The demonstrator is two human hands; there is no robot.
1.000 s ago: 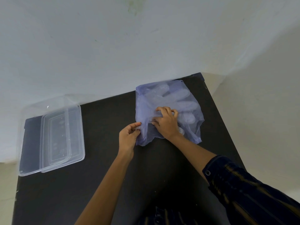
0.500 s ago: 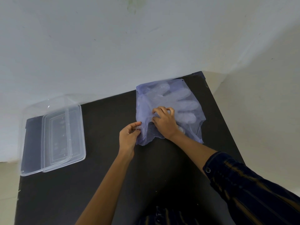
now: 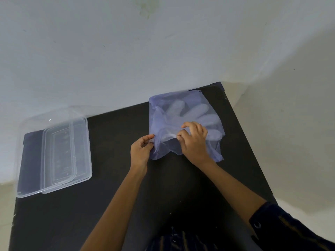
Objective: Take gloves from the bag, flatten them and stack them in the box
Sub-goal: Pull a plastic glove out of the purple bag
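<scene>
A thin bluish plastic bag (image 3: 163,105) lies at the far right of the black table (image 3: 112,205). Pale gloves (image 3: 199,113) show through it, fingers spread toward the back right. My left hand (image 3: 142,151) pinches the bag's near left edge. My right hand (image 3: 194,142) rests on the bag's middle, fingers curled and pinching the plastic or a glove cuff near the opening; which one I cannot tell. A clear plastic box (image 3: 32,160) sits at the table's far left.
A clear lid (image 3: 81,147) leans over the box's right half. The table's back edge meets a white wall (image 3: 126,51). The table's right edge runs close beside the bag, with floor beyond it.
My right hand has slid a little toward me and its fingers have curled tighter, bunching the plastic. The left hand keeps its pinch in the same place.
</scene>
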